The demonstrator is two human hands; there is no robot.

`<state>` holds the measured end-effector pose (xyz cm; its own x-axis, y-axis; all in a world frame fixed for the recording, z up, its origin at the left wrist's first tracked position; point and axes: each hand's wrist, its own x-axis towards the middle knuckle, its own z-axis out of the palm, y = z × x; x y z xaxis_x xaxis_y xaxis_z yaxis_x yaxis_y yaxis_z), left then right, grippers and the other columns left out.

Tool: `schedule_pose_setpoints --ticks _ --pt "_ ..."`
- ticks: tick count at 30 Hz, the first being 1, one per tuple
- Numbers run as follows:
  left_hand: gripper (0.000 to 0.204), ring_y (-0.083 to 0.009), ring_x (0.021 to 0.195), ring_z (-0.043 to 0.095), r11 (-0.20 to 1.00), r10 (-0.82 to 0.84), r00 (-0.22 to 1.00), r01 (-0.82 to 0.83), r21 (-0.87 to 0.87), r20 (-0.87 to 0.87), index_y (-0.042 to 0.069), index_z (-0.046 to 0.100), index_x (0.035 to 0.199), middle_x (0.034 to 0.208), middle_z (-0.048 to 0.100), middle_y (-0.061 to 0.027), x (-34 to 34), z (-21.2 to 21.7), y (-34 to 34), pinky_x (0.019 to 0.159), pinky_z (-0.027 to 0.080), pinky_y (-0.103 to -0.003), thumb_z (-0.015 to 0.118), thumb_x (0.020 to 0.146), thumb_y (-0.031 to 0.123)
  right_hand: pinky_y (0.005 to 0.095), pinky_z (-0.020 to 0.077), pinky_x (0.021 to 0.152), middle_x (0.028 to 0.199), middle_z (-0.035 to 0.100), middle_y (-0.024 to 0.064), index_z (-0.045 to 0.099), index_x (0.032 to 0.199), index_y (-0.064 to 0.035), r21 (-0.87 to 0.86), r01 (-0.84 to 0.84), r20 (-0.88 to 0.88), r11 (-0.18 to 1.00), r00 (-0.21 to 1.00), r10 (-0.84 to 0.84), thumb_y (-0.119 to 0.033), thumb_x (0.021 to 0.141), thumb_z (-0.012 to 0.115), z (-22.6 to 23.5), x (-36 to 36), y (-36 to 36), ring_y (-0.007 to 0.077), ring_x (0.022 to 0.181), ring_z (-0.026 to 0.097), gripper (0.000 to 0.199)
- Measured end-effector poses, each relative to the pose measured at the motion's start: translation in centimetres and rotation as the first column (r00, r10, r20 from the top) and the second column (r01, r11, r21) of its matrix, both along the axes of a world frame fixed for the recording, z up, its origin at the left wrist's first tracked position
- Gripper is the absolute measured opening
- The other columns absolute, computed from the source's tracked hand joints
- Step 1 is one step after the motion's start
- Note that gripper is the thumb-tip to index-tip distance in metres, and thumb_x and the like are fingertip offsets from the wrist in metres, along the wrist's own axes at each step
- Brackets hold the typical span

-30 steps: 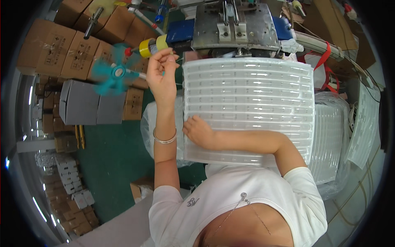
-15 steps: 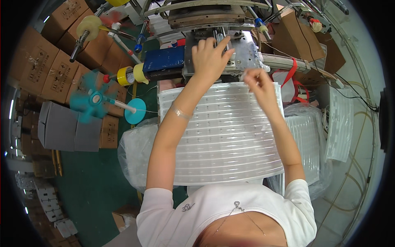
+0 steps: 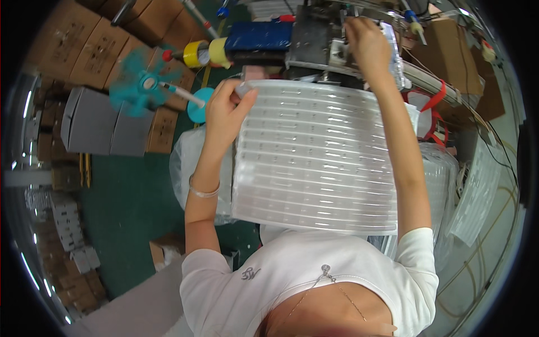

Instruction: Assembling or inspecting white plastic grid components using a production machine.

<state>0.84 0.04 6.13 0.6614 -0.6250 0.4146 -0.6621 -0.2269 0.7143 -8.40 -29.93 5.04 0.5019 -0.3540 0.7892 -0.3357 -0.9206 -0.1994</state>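
A wide white translucent plastic tray with ridged rows (image 3: pixel 314 151) lies before me, small dark marks dotted along its rows. My left hand (image 3: pixel 225 112) is closed at its far left corner, thumb and fingers pinching the edge there. Beyond the tray stands a machine with a metal plate (image 3: pixel 311 39). Over this plate reaches my right hand (image 3: pixel 368 48), its fingers bent down beside a small metal fitting (image 3: pixel 338 51). Whatever those fingertips hold is too small and partly hidden to name.
Left of the machine are a blue block (image 3: pixel 259 36) and a yellow tape roll (image 3: pixel 195 54). A teal fan (image 3: pixel 147 84) spins near stacked cartons (image 3: pixel 101 50). At right, a grey bar (image 3: pixel 426 78) carries a red strap (image 3: pixel 435 96); plastic-wrapped trays (image 3: pixel 438 180) lie below.
My left hand has come back from the machine to the tray's far left corner. My right hand has gone from the tray's far right edge up onto the machine. The view has shifted.
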Motion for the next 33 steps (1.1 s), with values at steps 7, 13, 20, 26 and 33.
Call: schedule_pose_setpoints --ticks 7,13,20,26,33 --pt "0.015 -0.0187 0.068 0.056 0.954 0.013 0.948 0.084 0.287 -0.319 0.003 0.061 0.089 0.077 0.06 -0.0074 -3.8 -5.1 9.8 0.065 0.044 -0.031 0.061 0.076 0.01 0.038 0.0441 0.084 0.105 0.062 0.0137 0.062 0.104 -0.0067 0.052 -0.127 0.178 0.99 0.977 0.116 -0.021 0.083 0.063 -0.8 -1.8 2.3 0.0329 0.099 0.057 0.025" --pt "0.02 -0.0269 0.077 0.056 0.773 -0.219 0.974 0.138 0.619 0.056 0.007 0.063 0.089 0.084 0.064 -0.0102 -7.3 -6.8 9.7 0.072 0.04 -0.037 0.057 0.071 0.013 0.0368 0.0446 0.083 0.102 0.063 0.012 0.062 0.1 -0.0034 0.198 -0.293 0.193 0.935 0.947 0.256 -0.008 0.08 0.064 -1.2 -7.8 9.1 0.0292 0.099 0.058 0.021" --pt "0.021 -0.0273 0.077 0.057 0.783 -0.204 0.979 0.164 0.601 -0.001 0.007 0.064 0.091 0.079 0.063 -0.0105 -6.4 -5.4 9.1 0.072 0.042 -0.037 0.058 0.071 0.013 0.0363 0.047 0.079 0.094 0.062 0.0078 0.063 0.098 -0.0071 0.519 -0.507 -0.145 0.689 0.741 0.655 -0.004 0.075 0.064 -3.8 -9.4 17.0 0.0259 0.089 0.059 0.023" --pt "0.024 -0.0166 0.077 0.057 0.89 0.242 0.862 -0.015 0.455 -0.445 0.006 0.062 0.101 0.081 0.062 -0.0073 -2.0 -9.4 12.2 0.068 0.045 -0.028 0.054 0.079 0.012 0.0341 0.048 0.069 0.089 0.055 0.0046 0.061 0.104 -0.0137 0.278 -0.676 -0.43 0.682 0.548 0.718 -0.009 0.076 0.059 -7.9 -9.0 22.7 0.0211 0.077 0.058 0.029" --pt "0.028 -0.0167 0.08 0.056 0.953 0.196 0.372 -0.29 0.087 -0.907 -0.002 0.055 0.107 0.095 0.059 -0.0101 -3.5 -14.7 10.3 0.071 0.046 -0.026 0.044 0.086 0.013 0.0322 0.0507 0.062 0.088 0.053 0.0096 0.057 0.1 -0.0128 0.285 -0.644 -0.619 0.71 0.442 0.649 -0.012 0.076 0.058 -7.5 -8.0 23.3 0.0224 0.076 0.06 0.024"
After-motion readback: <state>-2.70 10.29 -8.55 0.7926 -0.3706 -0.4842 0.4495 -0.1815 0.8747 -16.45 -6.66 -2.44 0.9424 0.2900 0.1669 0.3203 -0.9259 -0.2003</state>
